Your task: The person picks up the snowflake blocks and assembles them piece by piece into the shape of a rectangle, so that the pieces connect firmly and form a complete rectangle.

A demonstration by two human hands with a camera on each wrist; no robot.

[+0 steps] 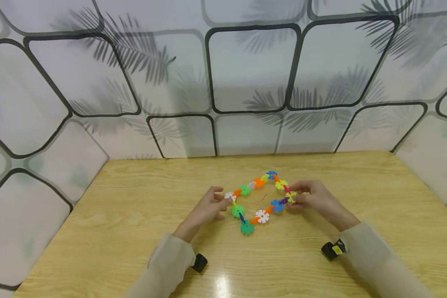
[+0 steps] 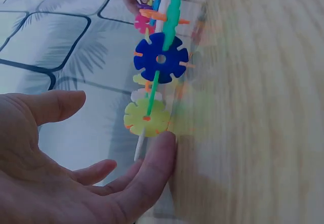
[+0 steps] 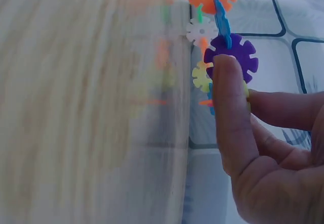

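A closed loop of slotted plastic snowflake discs (image 1: pixel 262 216), in many colours and pushed together edge to edge, lies between the hands. At its left end is my left hand (image 1: pixel 210 205), the fingers loosely bent beside a white disc (image 1: pixel 229 195). In the left wrist view the thumb stands apart from the chain, while one fingertip is right at a yellow-green disc (image 2: pixel 147 117). My right hand (image 1: pixel 316 200) pinches a yellow disc (image 1: pixel 291 196) at the loop's right end; in the right wrist view, a finger partly covers the purple disc (image 3: pixel 238 57) next to it.
The loop is over a light wood-grain table (image 1: pixel 134 207). Behind the table and along its sides rise panels (image 1: pixel 253 70) printed with dark outlines and grey leaves. Small black devices (image 1: pixel 199 263) are worn at both wrists, by the beige sleeves (image 1: pixel 171 256).
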